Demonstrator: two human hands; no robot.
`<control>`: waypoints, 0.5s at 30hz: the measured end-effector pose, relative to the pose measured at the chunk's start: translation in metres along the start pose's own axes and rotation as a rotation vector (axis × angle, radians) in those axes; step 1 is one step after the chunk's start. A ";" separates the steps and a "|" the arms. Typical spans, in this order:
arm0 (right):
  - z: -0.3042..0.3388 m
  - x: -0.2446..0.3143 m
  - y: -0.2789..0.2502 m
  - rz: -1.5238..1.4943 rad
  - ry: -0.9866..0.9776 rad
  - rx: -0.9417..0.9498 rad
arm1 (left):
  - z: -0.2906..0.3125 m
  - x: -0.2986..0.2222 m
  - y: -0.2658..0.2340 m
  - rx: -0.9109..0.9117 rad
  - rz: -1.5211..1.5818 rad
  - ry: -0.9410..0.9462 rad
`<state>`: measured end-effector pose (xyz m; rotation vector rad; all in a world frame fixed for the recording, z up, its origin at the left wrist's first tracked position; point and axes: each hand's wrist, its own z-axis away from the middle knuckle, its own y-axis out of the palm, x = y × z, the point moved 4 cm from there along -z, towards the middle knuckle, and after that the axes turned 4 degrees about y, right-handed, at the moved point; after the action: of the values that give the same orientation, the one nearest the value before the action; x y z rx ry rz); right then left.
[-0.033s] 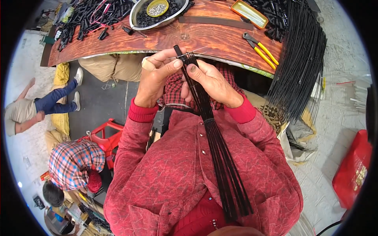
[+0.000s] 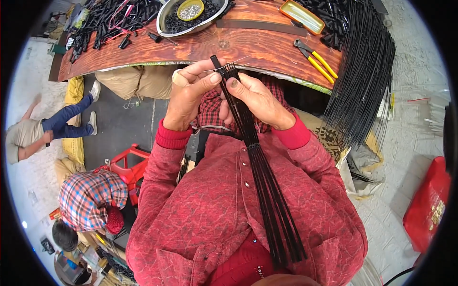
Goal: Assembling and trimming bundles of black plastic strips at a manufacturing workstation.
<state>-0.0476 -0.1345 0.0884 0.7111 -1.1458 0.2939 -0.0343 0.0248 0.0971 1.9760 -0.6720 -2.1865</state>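
Note:
A black umbrella frame (image 2: 272, 190) slants down the front of my red jacket, its thin ribs bundled along the shaft and fanning out at the lower end. My left hand (image 2: 183, 97) pinches its top with thumb and fingertips, just below the tip of the shaft (image 2: 214, 61). From the other side, my right hand (image 2: 260, 97) grips the same top end, thumb pressed on the ribs. A fine wire (image 2: 242, 61) sticks out to the right above the right thumb. Some fingers of both hands are hidden behind the bundle.
Beyond my hands, a wooden table (image 2: 205, 50) bears a metal bowl (image 2: 164, 29) of small black parts, yellow-handled pliers (image 2: 317, 62) and an orange-rimmed tray (image 2: 305, 19). Long black ribs (image 2: 362, 71) hang over its right end. At left are a red stool (image 2: 130, 164) and other people.
My hands and the umbrella frame stay practically still. At the far left, a person's arm has shifted slightly.

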 end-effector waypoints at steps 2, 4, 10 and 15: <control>0.001 -0.001 0.002 -0.033 0.026 0.033 | 0.003 0.000 0.000 0.010 0.015 0.000; 0.000 0.002 0.002 -0.057 0.034 0.065 | 0.001 -0.002 -0.002 0.023 0.027 0.002; -0.002 0.004 0.002 -0.085 0.002 0.061 | -0.005 -0.011 0.002 0.057 -0.138 0.014; -0.009 0.001 0.002 -0.239 -0.156 -0.033 | -0.013 -0.015 0.005 0.066 -0.330 0.084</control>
<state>-0.0418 -0.1277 0.0877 0.8446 -1.1967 0.0178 -0.0206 0.0229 0.1125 2.3444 -0.4374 -2.2614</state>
